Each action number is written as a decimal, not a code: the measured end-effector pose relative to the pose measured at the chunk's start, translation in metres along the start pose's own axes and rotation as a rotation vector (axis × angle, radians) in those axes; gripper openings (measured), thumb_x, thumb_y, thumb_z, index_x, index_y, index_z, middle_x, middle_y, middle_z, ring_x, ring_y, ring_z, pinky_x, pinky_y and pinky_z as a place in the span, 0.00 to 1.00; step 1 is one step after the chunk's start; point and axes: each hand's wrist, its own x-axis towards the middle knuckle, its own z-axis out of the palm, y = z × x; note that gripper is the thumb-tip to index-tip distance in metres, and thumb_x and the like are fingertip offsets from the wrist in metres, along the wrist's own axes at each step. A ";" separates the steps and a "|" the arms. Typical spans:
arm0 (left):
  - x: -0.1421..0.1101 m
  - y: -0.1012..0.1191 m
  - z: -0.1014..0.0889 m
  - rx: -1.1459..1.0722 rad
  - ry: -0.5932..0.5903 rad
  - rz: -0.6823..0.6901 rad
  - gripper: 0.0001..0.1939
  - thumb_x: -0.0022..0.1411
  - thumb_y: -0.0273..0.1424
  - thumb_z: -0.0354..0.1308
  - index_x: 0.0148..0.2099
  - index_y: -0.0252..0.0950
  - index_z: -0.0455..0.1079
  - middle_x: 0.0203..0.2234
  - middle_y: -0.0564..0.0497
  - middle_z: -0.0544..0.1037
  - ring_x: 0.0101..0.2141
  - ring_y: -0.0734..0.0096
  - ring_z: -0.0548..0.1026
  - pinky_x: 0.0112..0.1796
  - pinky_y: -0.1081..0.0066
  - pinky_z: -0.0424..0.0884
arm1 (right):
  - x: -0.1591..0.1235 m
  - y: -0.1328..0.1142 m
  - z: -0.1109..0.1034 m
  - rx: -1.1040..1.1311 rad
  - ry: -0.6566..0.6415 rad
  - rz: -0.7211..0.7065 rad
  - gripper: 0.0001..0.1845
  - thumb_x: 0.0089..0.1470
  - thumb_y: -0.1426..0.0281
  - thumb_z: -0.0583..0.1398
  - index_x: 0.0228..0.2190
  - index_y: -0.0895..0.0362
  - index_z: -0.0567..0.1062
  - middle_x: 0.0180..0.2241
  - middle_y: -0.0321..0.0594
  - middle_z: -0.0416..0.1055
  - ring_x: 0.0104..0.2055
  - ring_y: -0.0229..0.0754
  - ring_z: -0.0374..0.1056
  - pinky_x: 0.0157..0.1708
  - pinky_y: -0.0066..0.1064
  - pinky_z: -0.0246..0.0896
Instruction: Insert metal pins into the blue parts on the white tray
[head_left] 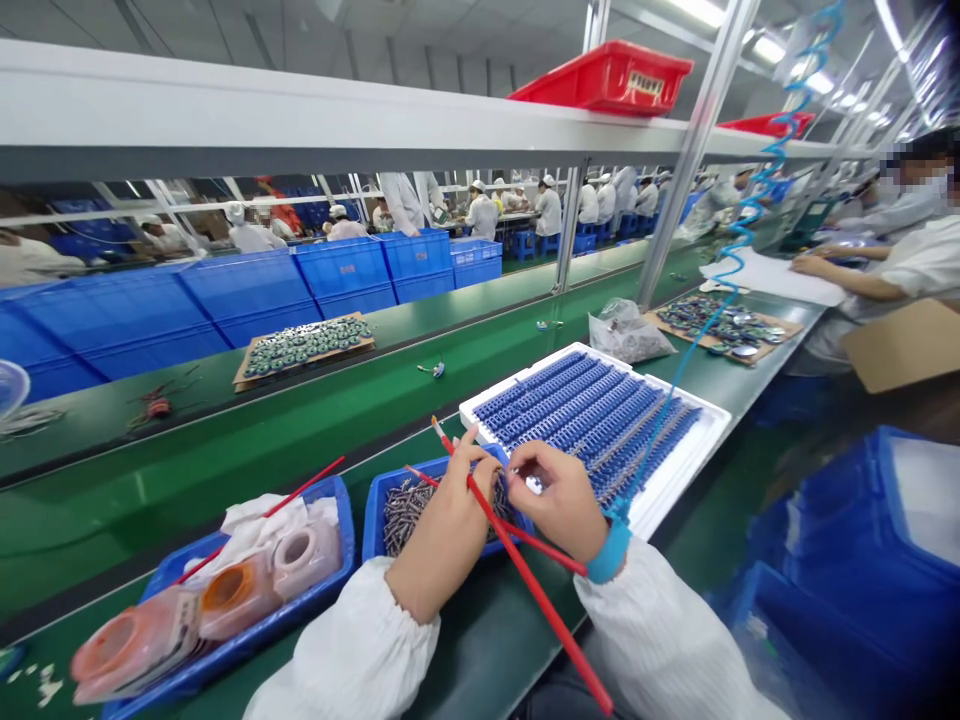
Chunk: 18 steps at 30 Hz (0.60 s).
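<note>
My left hand (450, 525) is closed over the small blue bin, with a red-handled paintbrush (544, 600) held among its fingers, bristles pointing up and away. Close beside it, my right hand (559, 500) is pinched, thumb against fingers; a small shiny bit shows there, too small to name. The wrist wears a blue strap (613, 550) with a coiled cord. Under my hands, the blue bin (373, 520) contains many small metal parts (411, 508). A second red brush (551, 553) lies across it, partly hidden. Right behind is a white foam tray (716, 408) with rows of blue parts (577, 405).
At left, a blue tray (346, 520) holds bottles (236, 595), white tissue and another red brush. A plastic bag (630, 332) and a cardboard sheet of round parts (731, 325) stand beyond the foam tray. A green conveyor (360, 400) runs behind; a co-worker sits at right.
</note>
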 end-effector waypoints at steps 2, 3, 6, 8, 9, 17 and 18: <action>0.000 0.003 -0.002 -0.086 0.025 -0.054 0.11 0.71 0.26 0.39 0.45 0.37 0.62 0.48 0.42 0.69 0.64 0.56 0.58 0.57 0.55 0.67 | -0.001 0.002 -0.002 0.088 0.011 0.077 0.05 0.60 0.70 0.55 0.35 0.61 0.68 0.31 0.38 0.65 0.31 0.39 0.65 0.30 0.23 0.63; 0.001 0.004 -0.003 -0.126 0.027 -0.083 0.10 0.71 0.27 0.39 0.44 0.38 0.62 0.48 0.43 0.69 0.64 0.56 0.58 0.57 0.56 0.67 | -0.001 0.003 -0.004 0.129 0.005 0.108 0.06 0.62 0.69 0.56 0.37 0.61 0.69 0.33 0.39 0.66 0.32 0.39 0.67 0.32 0.23 0.65; 0.002 0.004 -0.005 -0.192 0.022 -0.136 0.11 0.71 0.29 0.40 0.43 0.40 0.63 0.47 0.44 0.70 0.64 0.57 0.58 0.57 0.57 0.67 | 0.000 0.002 -0.014 0.194 -0.032 0.177 0.11 0.64 0.65 0.58 0.40 0.61 0.70 0.37 0.43 0.68 0.35 0.42 0.70 0.38 0.26 0.70; 0.002 0.001 -0.006 -0.174 0.047 -0.124 0.11 0.71 0.28 0.40 0.45 0.40 0.64 0.46 0.45 0.70 0.64 0.57 0.58 0.58 0.56 0.66 | 0.000 0.002 -0.029 0.170 -0.017 0.205 0.12 0.64 0.63 0.59 0.39 0.61 0.71 0.37 0.44 0.69 0.38 0.44 0.70 0.40 0.28 0.70; 0.002 -0.001 -0.006 -0.156 0.070 -0.114 0.11 0.71 0.28 0.41 0.46 0.40 0.64 0.46 0.46 0.69 0.64 0.57 0.58 0.58 0.55 0.65 | 0.000 0.003 -0.040 0.137 0.006 0.217 0.13 0.63 0.63 0.60 0.38 0.61 0.72 0.37 0.44 0.69 0.39 0.45 0.69 0.41 0.29 0.70; 0.009 -0.004 -0.001 -0.054 0.210 -0.011 0.09 0.68 0.24 0.45 0.48 0.40 0.62 0.43 0.47 0.66 0.62 0.54 0.63 0.56 0.54 0.69 | -0.001 0.044 -0.143 -0.359 0.056 0.311 0.30 0.56 0.44 0.65 0.31 0.62 0.76 0.31 0.44 0.68 0.31 0.48 0.67 0.33 0.34 0.66; 0.011 -0.001 0.001 -0.064 0.196 -0.013 0.09 0.68 0.25 0.45 0.48 0.40 0.62 0.44 0.48 0.67 0.61 0.54 0.63 0.56 0.54 0.69 | -0.001 0.052 -0.149 -0.416 0.017 0.320 0.29 0.58 0.46 0.64 0.30 0.62 0.76 0.30 0.43 0.68 0.31 0.47 0.67 0.33 0.34 0.66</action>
